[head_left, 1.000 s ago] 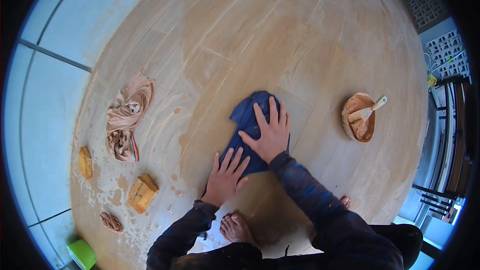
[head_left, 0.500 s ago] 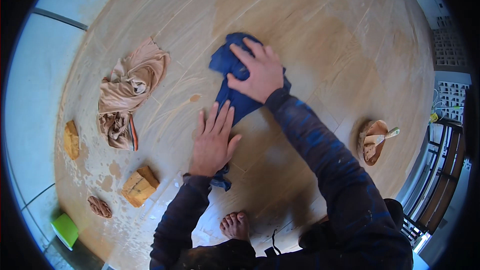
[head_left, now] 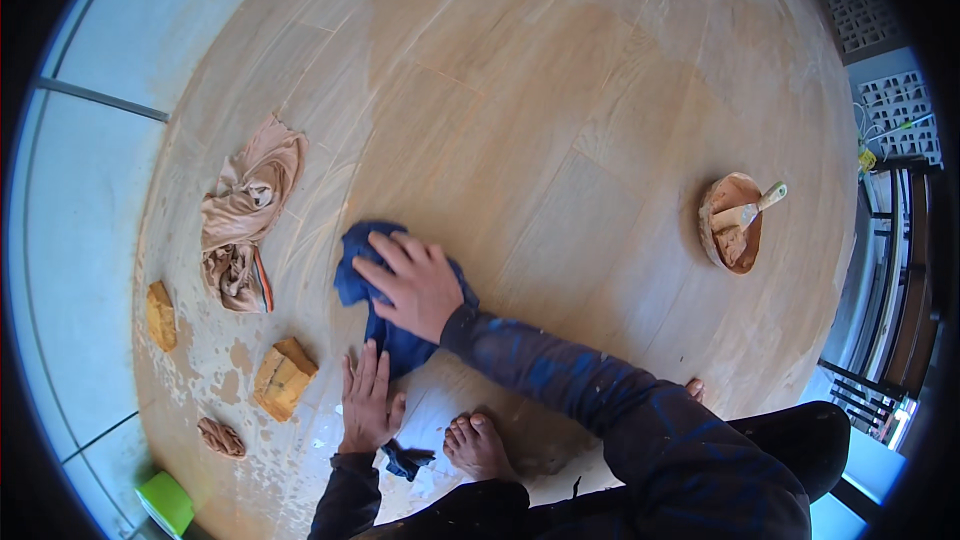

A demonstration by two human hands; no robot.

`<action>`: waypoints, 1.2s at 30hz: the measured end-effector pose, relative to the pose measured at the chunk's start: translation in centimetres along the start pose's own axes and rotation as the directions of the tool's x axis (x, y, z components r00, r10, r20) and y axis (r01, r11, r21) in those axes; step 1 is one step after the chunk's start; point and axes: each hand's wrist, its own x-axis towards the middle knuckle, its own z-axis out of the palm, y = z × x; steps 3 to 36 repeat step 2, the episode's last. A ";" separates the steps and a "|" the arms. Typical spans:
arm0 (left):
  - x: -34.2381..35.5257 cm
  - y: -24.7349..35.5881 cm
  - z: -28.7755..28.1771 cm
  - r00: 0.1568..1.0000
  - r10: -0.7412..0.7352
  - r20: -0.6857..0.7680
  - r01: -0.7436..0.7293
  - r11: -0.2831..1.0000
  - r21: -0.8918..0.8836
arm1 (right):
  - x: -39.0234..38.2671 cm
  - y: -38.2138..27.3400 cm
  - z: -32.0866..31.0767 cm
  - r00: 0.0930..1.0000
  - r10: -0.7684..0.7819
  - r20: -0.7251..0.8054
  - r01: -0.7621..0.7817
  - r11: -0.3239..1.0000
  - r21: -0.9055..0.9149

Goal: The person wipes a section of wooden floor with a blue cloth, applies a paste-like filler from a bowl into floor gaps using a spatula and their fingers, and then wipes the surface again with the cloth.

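A blue cloth (head_left: 396, 342) lies bunched on the wood-look tile floor. My right hand (head_left: 415, 287) presses on its upper part, fingers bent and spread over the fabric. Below it, my left hand (head_left: 370, 410) rests with fingers stretched out, their tips at the cloth's lower edge. A dark blue scrap of fabric (head_left: 405, 460) shows beside my left wrist; whether it joins the cloth is hidden. To the left, a crumpled beige-brown cloth (head_left: 250, 200) with a striped edge lies on the floor.
Yellow-brown sponge-like blocks (head_left: 284, 380) (head_left: 160, 316), a small brown wad (head_left: 221, 438) and a green container (head_left: 165, 503) are at left. A bowl (head_left: 743, 258) of brown paste with a putty knife (head_left: 750, 208) stands at right. My bare foot (head_left: 478, 445) is close to my left hand.
Both hands have moved nearer my body and leftward in view, the blue cloth travelling with my right hand. The view itself has also shifted.
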 end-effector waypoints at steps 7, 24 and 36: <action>8.6 0.4 -0.7 0.996 0.069 0.064 -0.069 0.998 0.010 | 4.4 7.4 -3.4 0.987 0.060 -0.150 -0.082 0.986 -0.147; 8.6 0.4 -0.7 0.996 0.069 0.064 -0.069 0.998 0.010 | 4.4 7.4 -3.4 0.987 0.060 -0.150 -0.082 0.986 -0.147; 8.6 0.4 -0.7 0.996 0.069 0.064 -0.069 0.998 0.010 | 4.4 7.4 -3.4 0.987 0.060 -0.150 -0.082 0.986 -0.147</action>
